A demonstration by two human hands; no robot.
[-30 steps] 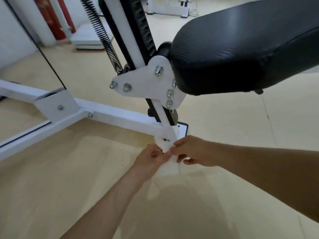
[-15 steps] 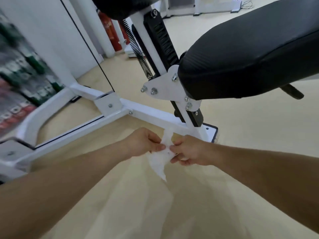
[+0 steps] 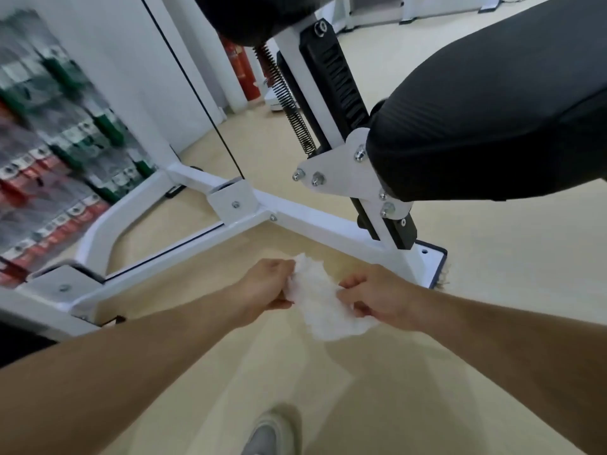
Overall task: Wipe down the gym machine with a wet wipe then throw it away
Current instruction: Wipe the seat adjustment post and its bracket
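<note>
A crumpled white wet wipe (image 3: pixel 323 303) is stretched between my two hands, low above the beige floor. My left hand (image 3: pixel 267 287) pinches its left edge and my right hand (image 3: pixel 377 298) grips its right edge. Just beyond them runs the white steel base bar (image 3: pixel 315 221) of the gym machine. The machine's black padded seat (image 3: pixel 492 103) juts out at the upper right, bolted to a white bracket (image 3: pixel 345 172) on a slanted post with a black toothed rail (image 3: pixel 338 73). The wipe is off the frame, not touching it.
A weight stack (image 3: pixel 56 152) with red and green labels stands at the left, blurred. A black cable (image 3: pixel 197 93) runs down to the frame joint. A coil spring (image 3: pixel 289 106) hangs beside the post. Red cylinders (image 3: pixel 243 73) stand at the back wall. My grey shoe (image 3: pixel 266 435) shows at the bottom.
Both hands have drawn the wipe back from the foot of the post and pulled it wider apart. My view has swung left and back, bringing the weight stack into sight.
</note>
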